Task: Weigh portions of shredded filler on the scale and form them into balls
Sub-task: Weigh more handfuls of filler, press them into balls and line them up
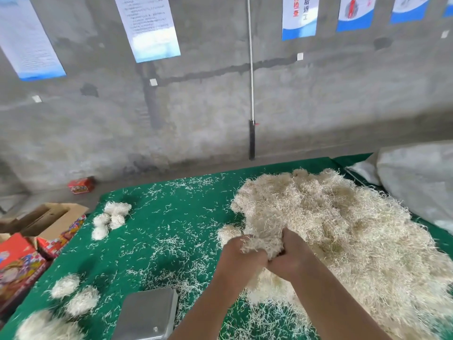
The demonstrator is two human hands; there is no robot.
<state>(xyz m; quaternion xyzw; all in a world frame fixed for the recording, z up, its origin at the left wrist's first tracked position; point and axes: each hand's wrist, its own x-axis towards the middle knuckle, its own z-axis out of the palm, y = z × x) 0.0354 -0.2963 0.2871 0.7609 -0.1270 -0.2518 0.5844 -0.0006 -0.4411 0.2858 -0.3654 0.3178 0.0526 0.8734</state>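
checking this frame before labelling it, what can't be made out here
Head view, the only one:
- Scale: the bottom edge cuts it off, no display shows.
- Fingers of the left hand and right hand: buried in the clump of filler they grip.
- Wall posters: print too small and blurred.
- Ball at lower left: cropped and blurred.
- Table under the big filler pile: hidden.

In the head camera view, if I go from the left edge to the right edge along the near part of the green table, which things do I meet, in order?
Colourful boxes → formed filler balls → metal scale → left hand → right hand, both gripping one clump of filler → large filler pile.
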